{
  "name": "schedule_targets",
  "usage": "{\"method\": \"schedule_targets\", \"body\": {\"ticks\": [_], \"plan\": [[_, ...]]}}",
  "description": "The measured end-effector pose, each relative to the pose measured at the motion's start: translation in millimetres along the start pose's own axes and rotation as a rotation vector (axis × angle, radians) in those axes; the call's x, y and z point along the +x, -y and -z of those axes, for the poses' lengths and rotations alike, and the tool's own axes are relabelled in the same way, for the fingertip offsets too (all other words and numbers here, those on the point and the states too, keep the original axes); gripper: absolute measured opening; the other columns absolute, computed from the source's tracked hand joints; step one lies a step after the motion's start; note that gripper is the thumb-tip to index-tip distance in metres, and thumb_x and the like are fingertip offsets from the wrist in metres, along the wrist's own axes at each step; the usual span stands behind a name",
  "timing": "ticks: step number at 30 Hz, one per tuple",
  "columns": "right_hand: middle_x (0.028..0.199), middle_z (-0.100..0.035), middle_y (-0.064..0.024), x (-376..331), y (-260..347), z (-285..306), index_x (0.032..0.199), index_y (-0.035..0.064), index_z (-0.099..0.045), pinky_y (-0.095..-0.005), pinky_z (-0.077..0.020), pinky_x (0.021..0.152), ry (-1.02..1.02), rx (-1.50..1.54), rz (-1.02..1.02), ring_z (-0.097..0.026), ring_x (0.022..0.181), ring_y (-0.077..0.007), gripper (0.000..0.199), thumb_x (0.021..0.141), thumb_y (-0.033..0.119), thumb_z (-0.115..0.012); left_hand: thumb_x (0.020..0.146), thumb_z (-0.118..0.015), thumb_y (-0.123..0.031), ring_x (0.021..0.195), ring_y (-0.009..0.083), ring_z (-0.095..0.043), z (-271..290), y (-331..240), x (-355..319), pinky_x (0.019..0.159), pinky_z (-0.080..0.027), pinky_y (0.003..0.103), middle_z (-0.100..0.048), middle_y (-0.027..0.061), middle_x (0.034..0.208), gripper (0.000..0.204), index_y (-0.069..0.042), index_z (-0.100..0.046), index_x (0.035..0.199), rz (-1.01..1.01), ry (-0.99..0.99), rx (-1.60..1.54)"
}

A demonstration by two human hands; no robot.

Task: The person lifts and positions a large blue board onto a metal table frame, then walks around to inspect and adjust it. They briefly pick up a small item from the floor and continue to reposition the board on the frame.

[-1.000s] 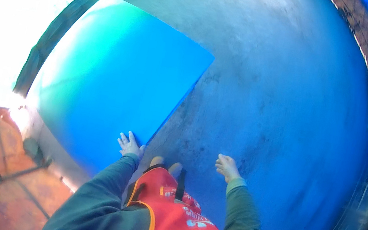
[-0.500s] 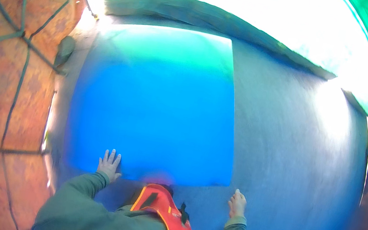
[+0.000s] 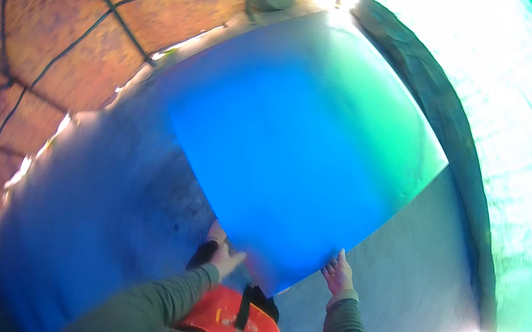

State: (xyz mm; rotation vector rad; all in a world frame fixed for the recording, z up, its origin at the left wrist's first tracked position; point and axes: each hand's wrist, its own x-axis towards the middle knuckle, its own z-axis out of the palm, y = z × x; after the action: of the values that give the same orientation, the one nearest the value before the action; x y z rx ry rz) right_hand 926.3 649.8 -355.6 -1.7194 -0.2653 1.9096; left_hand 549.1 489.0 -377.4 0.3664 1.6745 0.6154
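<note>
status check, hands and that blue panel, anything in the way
Left hand and right hand both gripping the near corner edges of the blue panel. Panel held over grey concrete floor. Netted brick wall close on the left, low curb right.

Your left hand (image 3: 222,252) and right hand (image 3: 338,274) are both extended forward. Fingers spread, palms down, sleeves to the wrists.
</note>
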Motion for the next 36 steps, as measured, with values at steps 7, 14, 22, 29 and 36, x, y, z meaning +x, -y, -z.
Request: {"method": "schedule_targets", "body": {"ticks": [7,14,22,29,36], "plan": [[0.148,-0.06,-0.0111,33.6,-27.7,-20.0,0.145,0.0067,-0.056,-0.0518,-0.0478,0.111,0.201,-0.144,-0.069,-0.059,0.131,-0.0293,0.056,0.109,0.05,-0.057,0.104,-0.07,-0.034,0.136,0.0408,-0.053,-49.1,41.1,-28.1,0.108,-0.051,0.055,-0.045,0.0263,0.153,0.073,0.007,-0.034,0.153,0.143,-0.029,-0.341],[0.156,-0.055,-0.0094,-1.3,-70.9,0.9,0.155,0.0095,-0.049,-0.0545,-0.0462,0.113,0.32,-0.161,-0.098,-0.056,0.136,-0.03,0.065,0.108,0.054,-0.058,0.102,-0.071,-0.03,0.112,0.0309,-0.068,-51.2,89.9,-70.6,0.086,-0.058,0.045,-0.067,0.0186,0.129,0.053,0.001,-0.053,0.141,0.086,-0.12,-0.376],[0.165,-0.045,-0.0088,-60.5,-148.3,39.0,0.162,0.011,-0.041,-0.0567,-0.0418,0.116,0.19,-0.181,-0.259,-0.049,0.145,-0.0309,0.077,0.107,0.063,-0.053,0.099,-0.075,-0.029,0.095,0.026,-0.072,-62.1,210.6,-105.0,0.073,-0.059,0.041,-0.072,0.0149,0.116,0.045,0.0,-0.062,0.131,0.108,-0.158,-0.341],[0.163,-0.048,-0.0092,-66.5,-166.1,50.4,0.163,0.0132,-0.039,-0.0559,-0.0421,0.116,0.114,-0.288,-0.343,-0.05,0.144,-0.032,0.08,0.105,0.066,-0.054,0.098,-0.076,-0.03,0.097,0.0277,-0.072,-67.9,247.0,-103.4,0.072,-0.06,0.042,-0.071,0.0173,0.117,0.046,0.003,-0.061,0.127,0.108,-0.202,-0.199],[0.149,-0.06,-0.0109,-30.5,-143.6,76.1,0.149,0.0092,-0.054,-0.054,-0.0488,0.105,-0.083,-0.293,-0.114,-0.06,0.131,-0.0307,0.068,0.104,0.06,-0.061,0.101,-0.071,-0.026,0.104,0.0294,-0.068,-54.8,263.6,-95.7,0.079,-0.059,0.046,-0.066,0.0143,0.126,0.047,-0.006,-0.052,0.139,0.15,-0.145,-0.165]]}}
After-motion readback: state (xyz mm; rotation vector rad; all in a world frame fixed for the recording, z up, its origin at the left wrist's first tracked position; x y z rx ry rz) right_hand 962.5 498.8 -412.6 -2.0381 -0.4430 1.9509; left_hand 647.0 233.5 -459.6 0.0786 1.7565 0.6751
